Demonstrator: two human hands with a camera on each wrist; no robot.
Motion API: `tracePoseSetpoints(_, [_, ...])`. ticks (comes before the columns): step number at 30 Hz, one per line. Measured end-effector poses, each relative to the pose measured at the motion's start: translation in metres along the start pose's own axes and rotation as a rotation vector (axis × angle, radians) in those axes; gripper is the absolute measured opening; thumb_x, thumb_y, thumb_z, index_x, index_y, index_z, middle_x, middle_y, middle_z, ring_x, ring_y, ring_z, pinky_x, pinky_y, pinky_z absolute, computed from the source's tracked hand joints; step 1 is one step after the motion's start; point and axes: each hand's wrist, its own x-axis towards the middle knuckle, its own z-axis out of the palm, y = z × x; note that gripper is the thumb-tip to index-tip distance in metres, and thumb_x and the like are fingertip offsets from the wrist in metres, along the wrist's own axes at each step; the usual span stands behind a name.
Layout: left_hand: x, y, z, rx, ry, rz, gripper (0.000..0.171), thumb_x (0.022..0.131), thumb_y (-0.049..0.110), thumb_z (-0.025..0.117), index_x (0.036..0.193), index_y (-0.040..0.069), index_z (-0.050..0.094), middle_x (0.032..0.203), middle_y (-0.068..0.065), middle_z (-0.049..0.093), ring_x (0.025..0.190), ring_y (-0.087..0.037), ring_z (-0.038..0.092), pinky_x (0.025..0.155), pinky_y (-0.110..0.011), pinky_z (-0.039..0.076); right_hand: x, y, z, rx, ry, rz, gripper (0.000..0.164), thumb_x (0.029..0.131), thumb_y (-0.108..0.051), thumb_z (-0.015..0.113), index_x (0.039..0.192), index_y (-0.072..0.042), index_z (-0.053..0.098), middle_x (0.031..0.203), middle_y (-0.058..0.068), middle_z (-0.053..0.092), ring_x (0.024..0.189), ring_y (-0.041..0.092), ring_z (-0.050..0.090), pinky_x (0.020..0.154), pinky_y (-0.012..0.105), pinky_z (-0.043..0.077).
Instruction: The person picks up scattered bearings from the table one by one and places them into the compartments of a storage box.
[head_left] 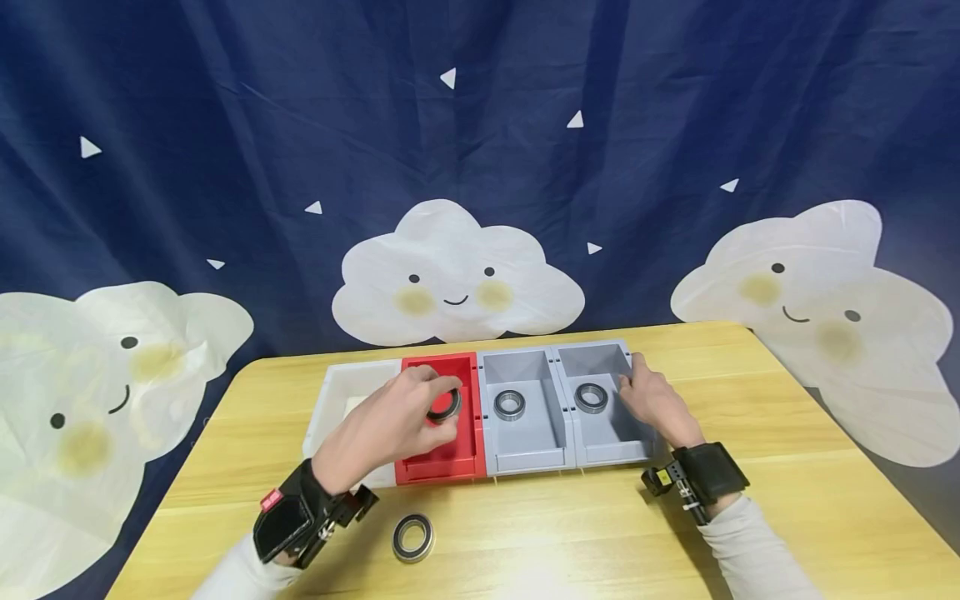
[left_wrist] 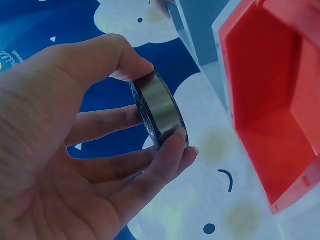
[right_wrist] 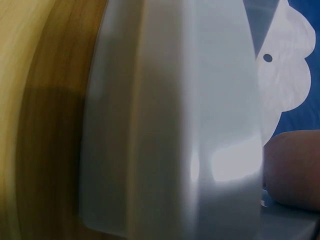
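Note:
My left hand (head_left: pixel 386 421) pinches a metal ball bearing (head_left: pixel 455 406) above the red bin (head_left: pixel 459 472). In the left wrist view the thumb presses one edge of this bearing (left_wrist: pixel 162 105), and fingertips support its opposite side. At the right end of the row, my right hand (head_left: pixel 656 404) grips the side wall of the far-right grey bin (head_left: pixel 618 451), thumb over the inner side; its other fingers are mostly hidden. A bearing (head_left: pixel 591 410) lies in that bin, and another bearing (head_left: pixel 509 417) in the neighbouring grey bin (head_left: pixel 531 459).
A loose bearing (head_left: pixel 412 557) lies on the wooden table (head_left: pixel 555 533) before the red bin. At the row's left end stands a white bin (head_left: pixel 318 417), partly hidden by my left arm. A dark blue cloud-patterned curtain (head_left: pixel 510 167) hangs behind the table.

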Motion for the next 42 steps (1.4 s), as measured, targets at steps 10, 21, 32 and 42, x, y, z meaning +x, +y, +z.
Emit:
tracePoseSetpoints(10, [0.040,-0.016,0.003,-0.095,-0.119,-0.102,0.024,0.086,0.017,0.067,0.108,0.007,0.069,0.060,0.005,0.029,0.053,-0.007,0.028,0.048,-0.022,0.023,-0.002,0.003,0.001,0.004,-0.008,0.005,0.047,0.103,-0.020,0.039,0.135,0.013,0.032,0.115,0.045,0.058,0.106,0.058,0.062,0.082,0.063,0.051])
tracePoseSetpoints(21, [0.057,-0.031,0.019,-0.134,-0.192,-0.190,0.010,0.087,0.018,0.070,0.090,0.009,0.066,0.056,0.006,0.031,0.048,-0.008,0.031,0.051,-0.024,0.028,-0.002,0.002,0.001,0.001,-0.002,0.004,0.046,0.104,-0.019,0.040,0.136,0.013,0.032,0.118,0.045,0.058,0.108,0.058,0.062,0.084,0.063,0.051])
tracePoseSetpoints(32, [0.059,-0.046,0.042,-0.105,-0.244,-0.254,0.013,0.088,0.020,0.072,0.091,0.008,0.070,0.063,0.000,0.044,0.052,-0.012,0.043,0.052,-0.024,0.035,-0.001,-0.002,-0.001,0.005,-0.002,0.009,0.044,0.104,-0.019,0.040,0.135,0.013,0.033,0.118,0.044,0.058,0.107,0.058,0.062,0.082,0.062,0.051])
tracePoseSetpoints(42, [0.060,-0.047,0.056,-0.161,-0.346,-0.455,0.033,0.090,0.025,0.078,0.113,0.003,0.072,0.071,-0.004,0.056,0.061,-0.016,0.055,0.056,-0.026,0.042,0.000,-0.002,-0.002,0.006,-0.004,0.016,0.046,0.104,-0.018,0.040,0.137,0.013,0.032,0.121,0.044,0.057,0.109,0.057,0.061,0.084,0.062,0.051])
